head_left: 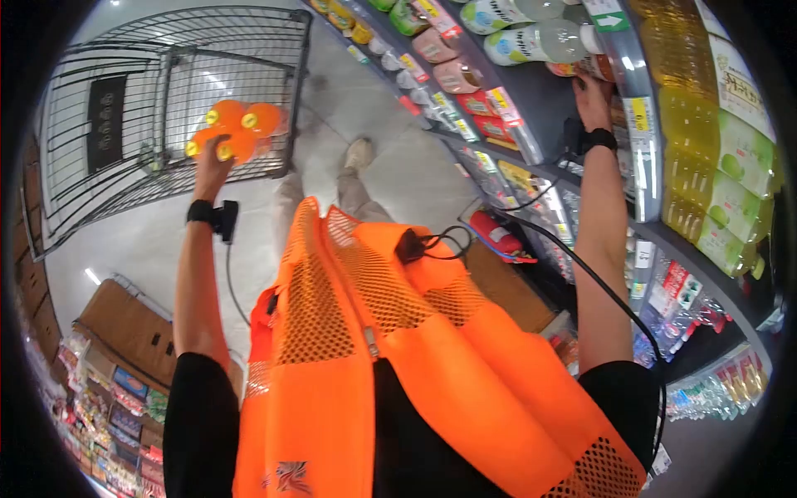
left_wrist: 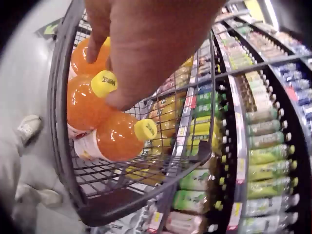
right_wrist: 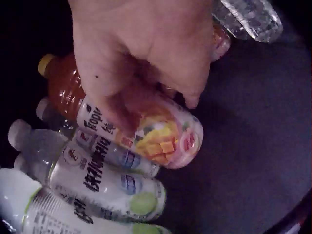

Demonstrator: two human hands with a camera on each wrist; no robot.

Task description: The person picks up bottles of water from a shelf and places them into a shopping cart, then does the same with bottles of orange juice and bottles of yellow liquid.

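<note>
Several orange drink bottles [head_left: 264,119] [left_wrist: 119,139] with yellow caps lie together in the cart's wire basket. My left hand [head_left: 214,163] [left_wrist: 151,44] reaches down over them, its fingers and thumb bent around the top of one bottle [left_wrist: 85,105]; part of that grip is hidden behind the hand. At the shelf, my right hand [head_left: 591,100] [right_wrist: 146,44] grips a bottle with a mango-picture label [right_wrist: 161,139], thumb and fingers around its upper label. That bottle lies on its side, beside pale bottles with white caps [right_wrist: 105,183] [head_left: 540,43].
A wire shopping cart [head_left: 299,83] stands at the left on the grey floor [head_left: 332,104]. Shelves of drinks line the right, with large yellow bottles [head_left: 706,141] beside my right arm. A black cable [head_left: 602,282] runs along that arm. Brown boxes [head_left: 124,328] stand at the lower left.
</note>
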